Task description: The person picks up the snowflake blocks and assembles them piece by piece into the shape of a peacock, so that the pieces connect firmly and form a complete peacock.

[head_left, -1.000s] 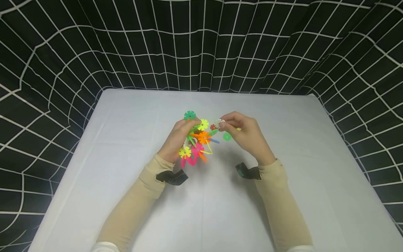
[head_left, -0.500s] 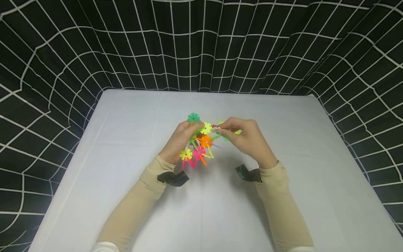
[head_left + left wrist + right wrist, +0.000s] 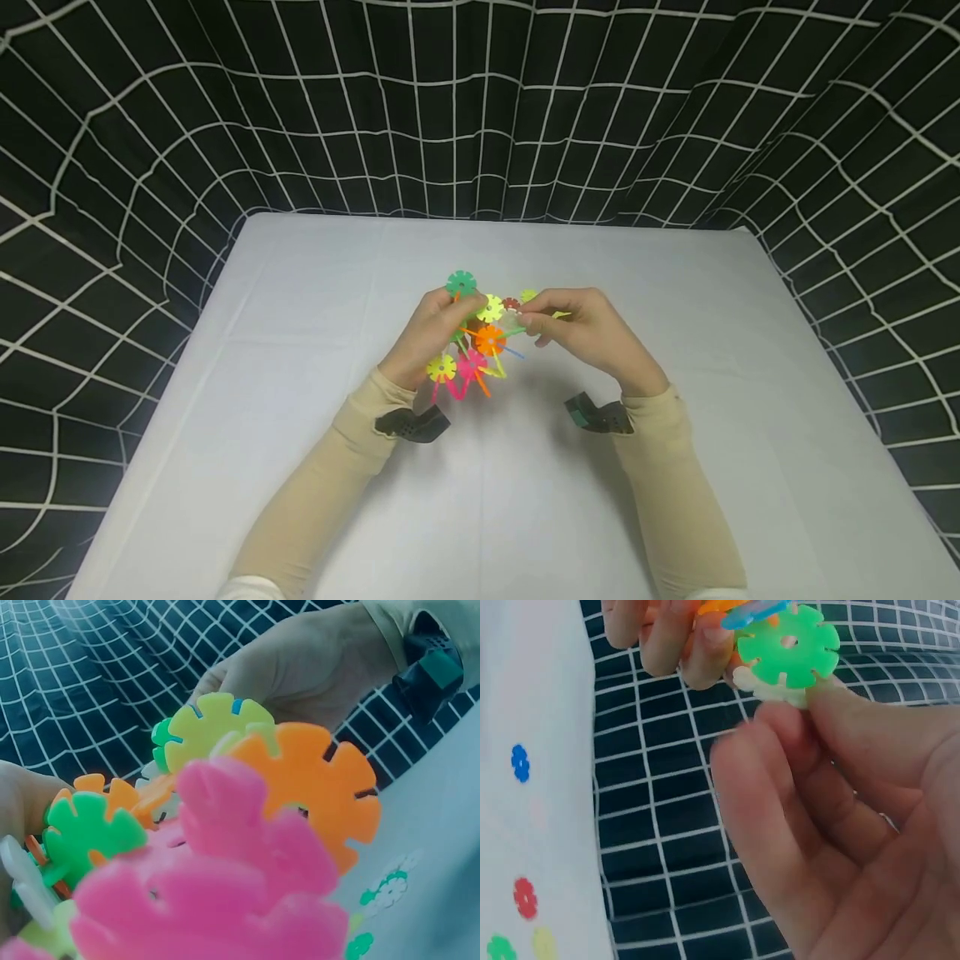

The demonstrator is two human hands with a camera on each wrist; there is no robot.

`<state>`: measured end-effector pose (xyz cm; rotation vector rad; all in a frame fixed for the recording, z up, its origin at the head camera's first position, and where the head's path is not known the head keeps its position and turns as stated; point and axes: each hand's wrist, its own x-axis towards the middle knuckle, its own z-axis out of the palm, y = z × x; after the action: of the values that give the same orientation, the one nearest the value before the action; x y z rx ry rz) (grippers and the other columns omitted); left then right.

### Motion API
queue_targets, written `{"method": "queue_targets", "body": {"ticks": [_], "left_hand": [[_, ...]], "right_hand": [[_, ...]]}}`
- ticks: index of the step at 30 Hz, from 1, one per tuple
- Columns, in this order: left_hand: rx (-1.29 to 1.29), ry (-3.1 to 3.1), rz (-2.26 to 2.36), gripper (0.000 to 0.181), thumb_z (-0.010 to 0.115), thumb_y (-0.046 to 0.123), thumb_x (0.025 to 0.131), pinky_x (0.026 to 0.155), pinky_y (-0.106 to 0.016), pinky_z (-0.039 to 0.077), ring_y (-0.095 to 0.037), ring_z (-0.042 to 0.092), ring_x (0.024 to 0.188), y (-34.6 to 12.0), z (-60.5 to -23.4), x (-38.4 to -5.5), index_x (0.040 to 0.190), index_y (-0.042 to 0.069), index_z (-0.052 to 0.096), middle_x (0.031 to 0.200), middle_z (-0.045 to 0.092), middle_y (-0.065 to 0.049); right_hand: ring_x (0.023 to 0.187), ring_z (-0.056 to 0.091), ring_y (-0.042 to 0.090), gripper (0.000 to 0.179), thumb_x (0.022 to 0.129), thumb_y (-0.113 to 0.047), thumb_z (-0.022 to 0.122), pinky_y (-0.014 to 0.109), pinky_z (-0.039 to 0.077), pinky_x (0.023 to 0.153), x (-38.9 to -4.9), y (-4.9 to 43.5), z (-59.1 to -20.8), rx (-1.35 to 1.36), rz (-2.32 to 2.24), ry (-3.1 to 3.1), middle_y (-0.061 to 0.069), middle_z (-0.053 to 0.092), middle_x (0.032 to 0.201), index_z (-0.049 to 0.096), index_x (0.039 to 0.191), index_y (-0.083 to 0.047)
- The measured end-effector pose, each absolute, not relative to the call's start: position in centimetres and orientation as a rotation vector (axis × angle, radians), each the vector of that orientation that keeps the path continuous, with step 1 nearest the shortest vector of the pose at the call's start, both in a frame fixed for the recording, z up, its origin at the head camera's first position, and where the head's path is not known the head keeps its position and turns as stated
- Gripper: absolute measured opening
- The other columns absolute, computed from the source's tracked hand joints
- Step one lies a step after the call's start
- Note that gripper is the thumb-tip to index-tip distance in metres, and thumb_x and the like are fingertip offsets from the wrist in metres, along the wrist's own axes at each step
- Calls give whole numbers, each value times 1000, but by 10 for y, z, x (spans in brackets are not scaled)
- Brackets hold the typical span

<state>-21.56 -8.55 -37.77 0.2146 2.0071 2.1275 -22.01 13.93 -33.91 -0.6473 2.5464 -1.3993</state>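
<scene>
My left hand [image 3: 423, 337] grips a cluster of notched plastic snowflake discs, slotted edge to edge in several colours. An orange disc [image 3: 491, 341] faces up in its middle, with a pink disc [image 3: 472, 365] below; in the left wrist view pink discs [image 3: 217, 900] fill the foreground. On the cluster's right side, my right hand [image 3: 588, 329] pinches a whitish disc [image 3: 510, 320] between thumb and finger. The right wrist view has this pale disc [image 3: 769, 688] at the fingertips, overlapped by a green disc [image 3: 789, 646]. Left fingers hide part of the cluster.
Loose discs lie on the white table [image 3: 480, 500]. The right wrist view has a blue disc [image 3: 520, 763] and a red disc [image 3: 525, 897]; the left wrist view, a white disc [image 3: 390, 891]. A black curtain with white grid lines [image 3: 480, 108] surrounds the table's back and sides.
My right hand has come down to the cluster with the whitish disc, which now sits against its right side. The left hand has shifted slightly right with the cluster.
</scene>
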Motion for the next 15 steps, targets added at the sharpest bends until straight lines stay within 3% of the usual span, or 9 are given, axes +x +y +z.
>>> {"method": "queue_targets", "body": {"ticks": [3,6,10,15], "left_hand": [[214,2034,2122,22,57,28,97,75,-31,48,-19,55,82,-86,-378,-216,83,12,58,84,55,-1],[211,2077,2115,24,56,26,98,64,-30,47,-19,51,72,-85,-377,-216,79,11,56,78,52,-2],[200,2151,2082,26,54,24,98,51,-27,45,-17,47,60,-85,-376,-215,76,10,53,70,50,-1],[200,2192,2056,27,54,22,98,50,-26,47,-17,47,58,-84,-374,-214,74,10,51,68,50,-1]], "right_hand": [[76,67,22,11,92,-15,75,28,59,67,-216,136,-338,-761,-1354,2689,2,76,95,79,102,-13],[73,67,12,12,90,-15,77,27,57,64,-210,131,-337,-927,-1244,2868,-1,78,92,80,102,-13],[80,71,11,14,88,-13,80,30,59,68,-204,124,-337,-1089,-1114,3026,0,78,90,81,101,-10],[70,66,13,14,86,-12,80,30,57,65,-202,121,-339,-1207,-1010,3118,3,77,85,81,100,-8]]}}
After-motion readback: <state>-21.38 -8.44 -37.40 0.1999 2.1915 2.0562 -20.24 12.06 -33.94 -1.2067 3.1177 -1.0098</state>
